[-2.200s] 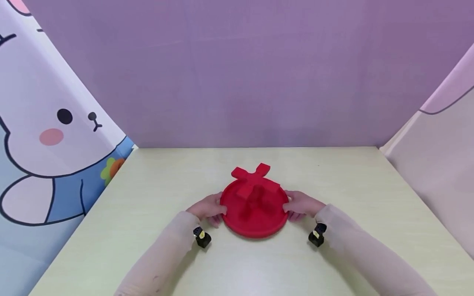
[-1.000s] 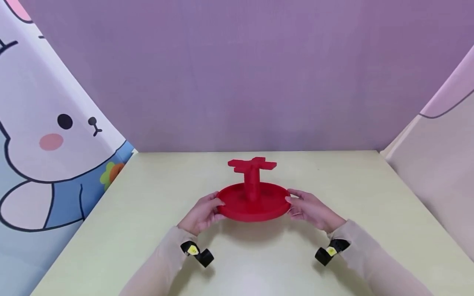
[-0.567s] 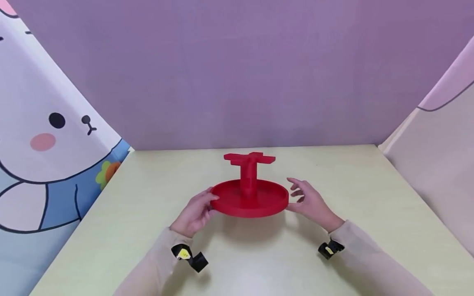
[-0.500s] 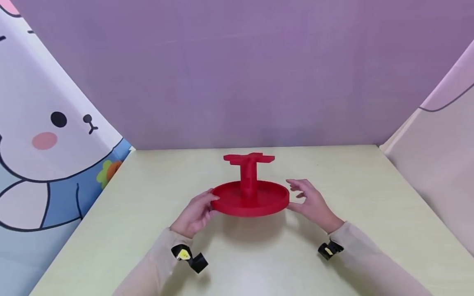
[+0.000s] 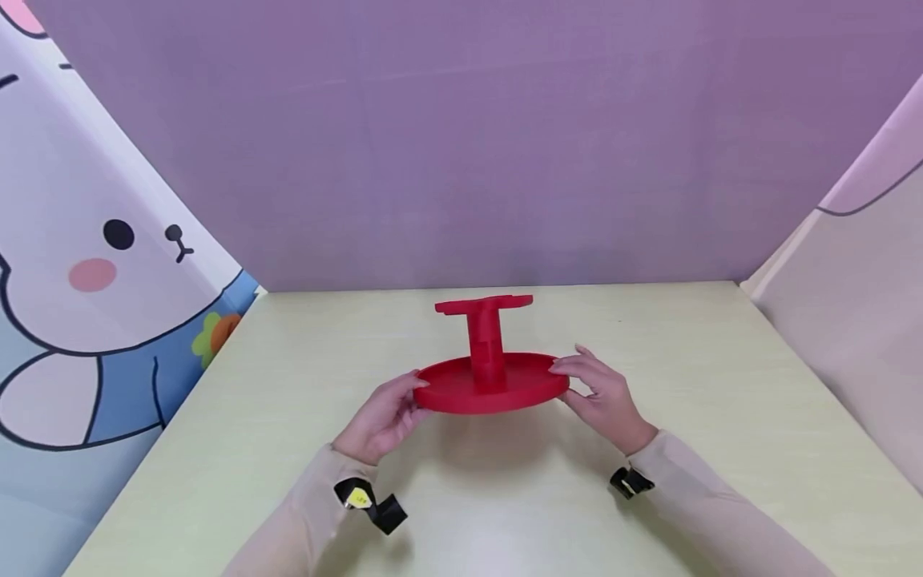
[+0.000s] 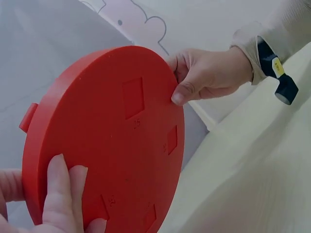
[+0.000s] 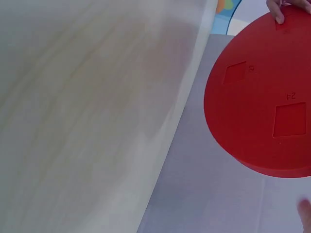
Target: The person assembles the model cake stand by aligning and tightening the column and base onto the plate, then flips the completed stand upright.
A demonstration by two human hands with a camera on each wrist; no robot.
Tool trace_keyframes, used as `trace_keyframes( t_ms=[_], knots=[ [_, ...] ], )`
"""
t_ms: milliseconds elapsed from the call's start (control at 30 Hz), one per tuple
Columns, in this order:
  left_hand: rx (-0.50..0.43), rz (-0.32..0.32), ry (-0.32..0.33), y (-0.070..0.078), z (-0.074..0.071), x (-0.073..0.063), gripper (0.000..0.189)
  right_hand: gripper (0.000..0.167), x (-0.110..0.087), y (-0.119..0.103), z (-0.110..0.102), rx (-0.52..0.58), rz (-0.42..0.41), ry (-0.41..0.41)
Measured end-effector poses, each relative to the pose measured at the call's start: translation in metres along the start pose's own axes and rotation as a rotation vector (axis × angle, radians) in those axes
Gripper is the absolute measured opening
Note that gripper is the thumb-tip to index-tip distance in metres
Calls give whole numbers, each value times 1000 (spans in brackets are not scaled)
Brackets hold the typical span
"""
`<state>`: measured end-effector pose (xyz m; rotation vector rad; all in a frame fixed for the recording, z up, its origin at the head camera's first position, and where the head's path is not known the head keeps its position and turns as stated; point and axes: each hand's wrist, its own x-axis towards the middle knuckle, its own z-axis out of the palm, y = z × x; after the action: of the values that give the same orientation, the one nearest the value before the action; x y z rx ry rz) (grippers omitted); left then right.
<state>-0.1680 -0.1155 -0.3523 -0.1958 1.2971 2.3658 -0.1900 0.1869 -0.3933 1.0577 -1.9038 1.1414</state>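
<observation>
A red round tray (image 5: 461,397) with a raised rim is held up over the table. From its middle rises a red post (image 5: 486,349) topped by a flat cross-shaped piece (image 5: 485,304). My left hand (image 5: 385,417) grips the left rim, thumb above and fingers under the tray. On the other side my right hand (image 5: 606,401) pinches the rim, fingers over it and thumb beneath. The left wrist view shows the tray's underside (image 6: 107,121) with shallow square recesses and small numbers, and the right thumb (image 6: 187,91) pressed at its edge. Number 24 reads in the right wrist view.
The pale table (image 5: 490,513) lies below the tray, which casts a shadow on it. A purple backdrop (image 5: 461,144) stands behind, and a cartoon-printed sheet (image 5: 108,336) hangs at the left. Each wrist wears a black camera strap.
The tray has come up from a forward tilt to nearly level, its right side now slightly higher. My right hand loosened its fingers, then took the rim again with fingers on top.
</observation>
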Motion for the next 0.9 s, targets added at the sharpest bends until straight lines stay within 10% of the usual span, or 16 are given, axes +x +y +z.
trace_keyframes(
  t_ms=[367,533,733,900],
  knots=[
    [133,-23,26,3,-1,5,28,34,5,-2,-2,-115,-36,-2],
    [268,11,-57,4,-2,8,39,29,1,-10,-4,-97,265,56],
    [657,148,24,2,-12,11,51,30,2,-16,-12,121,800,98],
    [818,323,15,-8,-17,18,58,30,6,-19,-15,329,928,133]
  ],
)
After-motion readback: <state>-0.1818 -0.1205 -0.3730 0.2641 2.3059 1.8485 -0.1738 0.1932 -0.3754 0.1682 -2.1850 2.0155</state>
